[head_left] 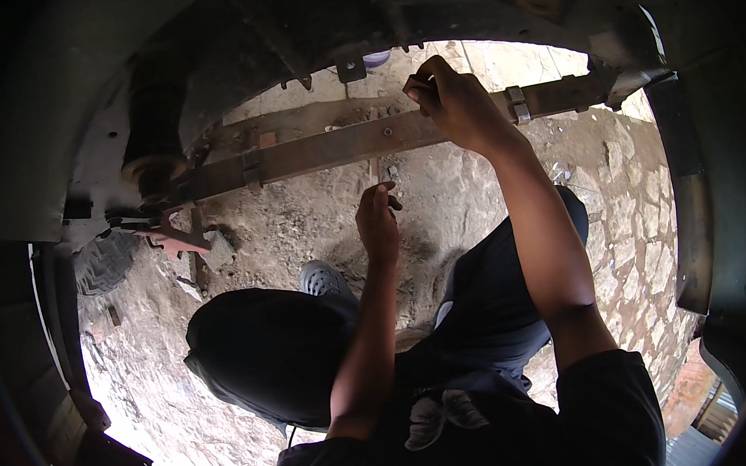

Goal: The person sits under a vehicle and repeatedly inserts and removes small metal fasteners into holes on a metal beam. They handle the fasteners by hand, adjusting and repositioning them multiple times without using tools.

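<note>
A long rusty-brown leaf spring [325, 149] runs across in front of me, banded by metal clamps [518, 105]. Just beyond its far edge, right of the middle, my right hand [461, 108] is raised with closed fingers. Something small and dark may be pinched there, but I cannot make it out. Lower and nearer to me, my left hand [377, 221] is held below the bar, apart from it. Its fingers are curled together; whatever they may hold is hidden. A thin pale strip [374, 170] shows just above these fingertips, and I cannot tell whether they touch it.
Dark vehicle bodywork [291, 16] arches overhead and down both sides. A black cylindrical part [155, 127] hangs at the left. Below it are a reddish metal stand [172, 237] and a tyre [106, 262]. My knees are bent over rough stony ground [262, 231].
</note>
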Demonstrator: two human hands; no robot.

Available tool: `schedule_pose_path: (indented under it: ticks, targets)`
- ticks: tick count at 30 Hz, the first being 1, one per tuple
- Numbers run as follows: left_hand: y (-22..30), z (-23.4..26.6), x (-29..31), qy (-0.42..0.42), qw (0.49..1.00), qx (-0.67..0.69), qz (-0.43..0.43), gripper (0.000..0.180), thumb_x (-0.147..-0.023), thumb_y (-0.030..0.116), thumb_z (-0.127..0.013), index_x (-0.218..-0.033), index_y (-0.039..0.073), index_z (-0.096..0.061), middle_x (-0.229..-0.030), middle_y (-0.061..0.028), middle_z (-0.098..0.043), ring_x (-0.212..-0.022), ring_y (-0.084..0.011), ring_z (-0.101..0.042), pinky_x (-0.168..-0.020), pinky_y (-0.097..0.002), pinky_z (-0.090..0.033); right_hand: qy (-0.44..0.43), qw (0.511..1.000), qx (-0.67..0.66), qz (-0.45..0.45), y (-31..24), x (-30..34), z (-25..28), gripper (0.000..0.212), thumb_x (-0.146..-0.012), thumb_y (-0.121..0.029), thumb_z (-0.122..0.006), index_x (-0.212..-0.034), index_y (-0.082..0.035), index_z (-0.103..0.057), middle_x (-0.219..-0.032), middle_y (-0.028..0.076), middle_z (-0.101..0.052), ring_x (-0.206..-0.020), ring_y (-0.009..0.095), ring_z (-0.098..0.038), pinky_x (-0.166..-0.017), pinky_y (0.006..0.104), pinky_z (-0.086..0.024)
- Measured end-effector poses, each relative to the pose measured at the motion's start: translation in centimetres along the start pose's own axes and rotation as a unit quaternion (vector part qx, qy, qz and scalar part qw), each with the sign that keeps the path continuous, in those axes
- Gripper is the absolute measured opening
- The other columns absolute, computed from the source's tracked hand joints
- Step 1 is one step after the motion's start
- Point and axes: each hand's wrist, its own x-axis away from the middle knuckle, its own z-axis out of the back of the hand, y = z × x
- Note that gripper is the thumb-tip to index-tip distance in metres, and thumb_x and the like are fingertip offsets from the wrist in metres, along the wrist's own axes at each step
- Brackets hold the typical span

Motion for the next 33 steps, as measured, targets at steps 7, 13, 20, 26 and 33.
schedule_pose_path:
  ticks: [7,13,20,26,33]
  targets:
    - [11.0,4.2,-1.5,-0.143,0.886,-0.439,-0.034,0.046,-0.097,0.045,-0.061,-0.116,0.004,-0.069,-0.092,-0.0167,-0.074,-0.089,-0.0302,-0.073,-0.080,-0.0413,-0.054,-0.038,0.981,0.096,0.167,2.1,-1.8,-0.2,0.028,-0.101,-0.027,-0.063,-0.113,-0.002,-0.058,-0.097,0.018,-0.073,-0.099,0.033,-0.071,-0.083,0.0438,-0.053]
    - [12.1,4.3,-4.1,-0.137,0.826,-0.513,-0.192,0.038,-0.094,0.033,-0.070,-0.118,0.004,-0.068,-0.098,-0.0171,-0.074,-0.086,-0.0317,-0.073,-0.081,-0.0432,-0.055,-0.085,0.992,0.073,0.058,6.3,-2.9,-2.0,0.026,-0.098,-0.016,-0.066,-0.119,-0.003,-0.059,-0.099,0.017,-0.074,-0.105,0.032,-0.071,-0.092,0.0431,-0.054]
    - [7.2,2.3,-4.9,-0.163,0.877,-0.385,-0.236,0.025,-0.097,0.021,-0.066,-0.116,0.004,-0.068,-0.093,-0.0156,-0.073,-0.081,-0.0284,-0.073,-0.076,-0.0413,-0.056,-0.046,0.989,0.015,0.141,8.0,-4.3,-5.1,0.020,-0.089,-0.011,-0.074,-0.106,-0.002,-0.067,-0.097,0.015,-0.074,-0.093,0.028,-0.074,-0.080,0.0375,-0.058]
    - [6.7,1.8,-4.9,-0.178,0.893,-0.379,-0.167,0.022,-0.096,0.021,-0.065,-0.112,0.007,-0.071,-0.090,-0.0139,-0.074,-0.082,-0.0272,-0.072,-0.077,-0.0398,-0.055,0.000,0.995,0.047,0.084,7.9,-3.7,-6.5,0.020,-0.087,-0.018,-0.076,-0.103,-0.008,-0.071,-0.100,0.017,-0.073,-0.098,0.034,-0.071,-0.085,0.0432,-0.055]
    - [6.7,1.6,-3.6,-0.223,0.890,-0.375,-0.133,0.031,-0.090,0.029,-0.074,-0.111,0.006,-0.073,-0.086,-0.0129,-0.074,-0.075,-0.0235,-0.070,-0.075,-0.0374,-0.055,-0.032,0.996,0.080,0.008,6.6,-4.4,-5.3,0.021,-0.084,-0.025,-0.079,-0.104,-0.018,-0.076,-0.106,0.015,-0.073,-0.098,0.034,-0.070,-0.088,0.0437,-0.056]
